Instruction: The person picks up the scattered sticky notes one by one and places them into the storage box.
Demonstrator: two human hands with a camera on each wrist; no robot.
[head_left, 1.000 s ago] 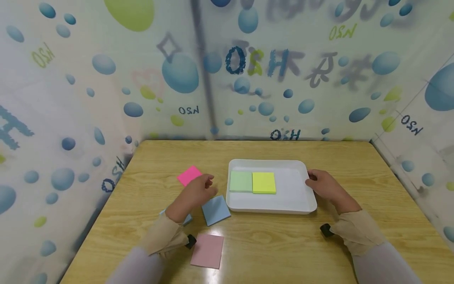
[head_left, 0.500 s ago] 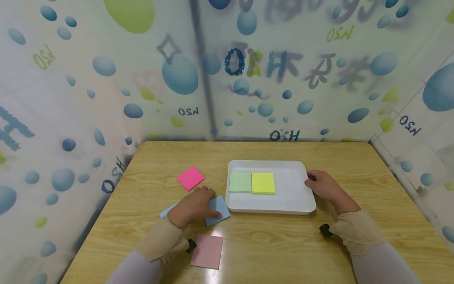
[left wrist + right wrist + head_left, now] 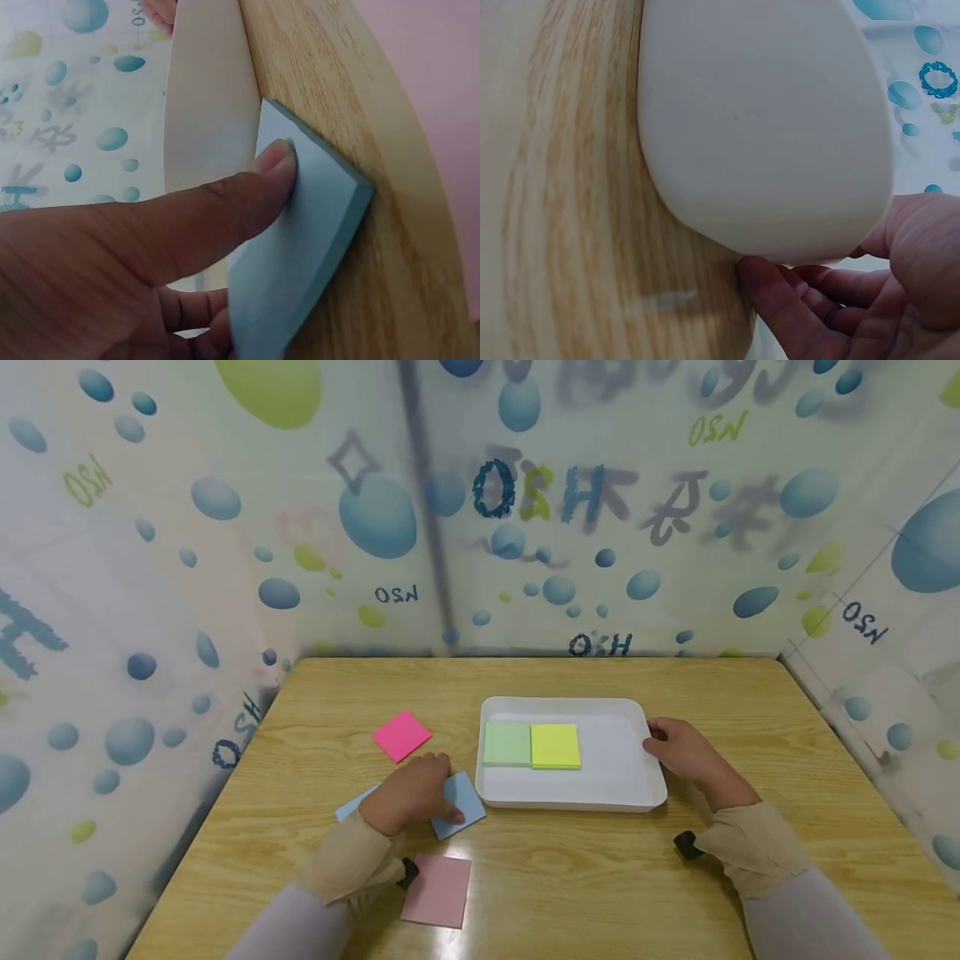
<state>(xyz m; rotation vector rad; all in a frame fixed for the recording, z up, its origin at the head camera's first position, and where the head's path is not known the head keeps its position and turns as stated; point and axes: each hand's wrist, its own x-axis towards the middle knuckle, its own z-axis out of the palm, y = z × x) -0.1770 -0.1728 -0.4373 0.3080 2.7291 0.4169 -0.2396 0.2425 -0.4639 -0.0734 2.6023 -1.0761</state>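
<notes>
My left hand (image 3: pixel 412 793) pinches a blue sticky note pad (image 3: pixel 467 803) just left of the tray; in the left wrist view the thumb lies on the pad's top face, with fingers by its far edge. At the right end of the white tray (image 3: pixel 618 760), my right hand (image 3: pixel 690 756) grips the rim, thumb at the top edge and fingers outside. Inside the tray, a light green pad (image 3: pixel 507 744) and a yellow pad (image 3: pixel 556 746) lie side by side at the left. Another blue pad (image 3: pixel 354 803) is partly hidden behind the left hand.
A bright pink pad (image 3: pixel 402 735) lies behind the left hand on the wooden table (image 3: pixel 570 885). Nearer the front is a dusty pink pad (image 3: pixel 438 892), under the left wrist camera's edge. A patterned curtain (image 3: pixel 600 568) hangs behind the table.
The left hand has come down and nearer from beside the bright pink pad onto the blue pad, which it now pinches. The right hand stays on the tray's rim.
</notes>
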